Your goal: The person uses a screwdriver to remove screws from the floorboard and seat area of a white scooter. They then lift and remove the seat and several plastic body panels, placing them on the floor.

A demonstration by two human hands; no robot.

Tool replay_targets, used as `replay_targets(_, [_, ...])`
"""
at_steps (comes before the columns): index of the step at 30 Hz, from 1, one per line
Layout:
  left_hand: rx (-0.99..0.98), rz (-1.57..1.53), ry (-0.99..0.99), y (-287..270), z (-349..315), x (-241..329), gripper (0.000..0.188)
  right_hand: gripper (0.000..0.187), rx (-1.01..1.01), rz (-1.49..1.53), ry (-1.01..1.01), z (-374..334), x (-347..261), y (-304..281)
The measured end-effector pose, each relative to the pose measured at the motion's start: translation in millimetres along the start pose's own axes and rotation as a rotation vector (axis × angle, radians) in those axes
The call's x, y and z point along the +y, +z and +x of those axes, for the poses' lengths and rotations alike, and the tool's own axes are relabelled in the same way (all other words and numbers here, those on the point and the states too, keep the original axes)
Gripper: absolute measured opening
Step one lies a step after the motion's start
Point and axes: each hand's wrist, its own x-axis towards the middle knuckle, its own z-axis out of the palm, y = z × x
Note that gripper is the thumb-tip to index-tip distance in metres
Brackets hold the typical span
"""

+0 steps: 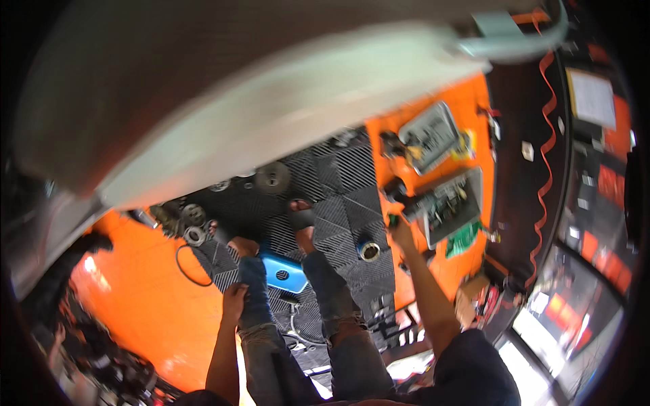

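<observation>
My right hand (401,231) stretches out over the orange floor, beside a grey tool tray (425,227) filled with metal tools. Its fingers are closed on a small green object (393,220), too blurred to name further. My left hand (234,302) rests against the jeans at my left knee; its fingers are smeared, so their state is unclear. Between my shins lies a blue panel (298,280) with a dark round mark. A ring-shaped metal part (369,251) stands on the black mat, left of my right hand.
Overhead spans a pale vehicle body (291,101). Gears (194,235) and a black ring (193,265) lie left of my feet. A second tray (428,139) and a green packet (463,239) lie to the right. A red coiled hose (547,135) hangs at the far right.
</observation>
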Motion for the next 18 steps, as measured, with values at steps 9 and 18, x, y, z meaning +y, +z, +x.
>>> replay_targets(9, [-0.050, -0.211, 0.017, 29.5, -32.4, 64.6, 0.047, 0.035, -0.657, -0.152, 0.097, -192.1, -228.7, 265.6])
replay_targets(18, [0.056, -0.533, -0.106, -41.6, -27.0, 77.3, 0.032, 0.049, -0.930, -0.054, 0.055, -242.4, -323.3, 313.2])
